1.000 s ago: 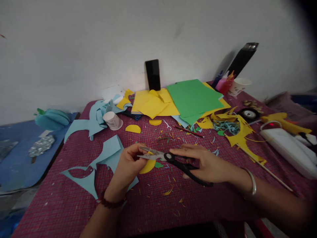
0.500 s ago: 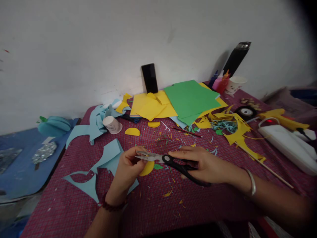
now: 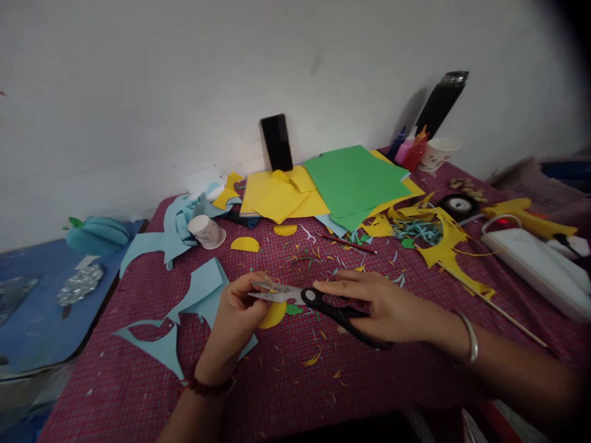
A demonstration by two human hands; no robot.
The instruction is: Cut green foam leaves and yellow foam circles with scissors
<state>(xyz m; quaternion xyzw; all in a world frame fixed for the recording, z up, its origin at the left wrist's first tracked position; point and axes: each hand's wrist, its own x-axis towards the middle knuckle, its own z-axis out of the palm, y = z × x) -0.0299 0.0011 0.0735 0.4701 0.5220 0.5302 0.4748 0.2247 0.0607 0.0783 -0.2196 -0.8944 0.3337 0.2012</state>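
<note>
My left hand [image 3: 240,314] is closed in a pinch at the scissor blades, with a bit of yellow paper at its fingertips, mostly hidden. My right hand [image 3: 376,304] grips the black handles of the scissors [image 3: 330,307], whose blades are parted and point left across my left fingers. Just under the blades, a rounded yellow paper piece [image 3: 276,315] shows beside my left thumb; whether it is held or lies on the cloth I cannot tell. A small green paper leaf [image 3: 293,309] lies to its right. Light blue paper offcuts [image 3: 203,289] spread behind and left of my left hand.
Yellow half-rounds [image 3: 245,244], a pencil [image 3: 348,243] and paper snippets lie beyond my hands. Green sheets [image 3: 355,184], a phone [image 3: 277,143] and a paper cup [image 3: 206,232] stand farther back. At right are a yellow glue gun [image 3: 530,216], white power strip [image 3: 538,271] and stick [image 3: 494,306].
The scissor blades look slightly wider apart now. Both hands keep nearly the same place, and the whole view has shifted a little.
</note>
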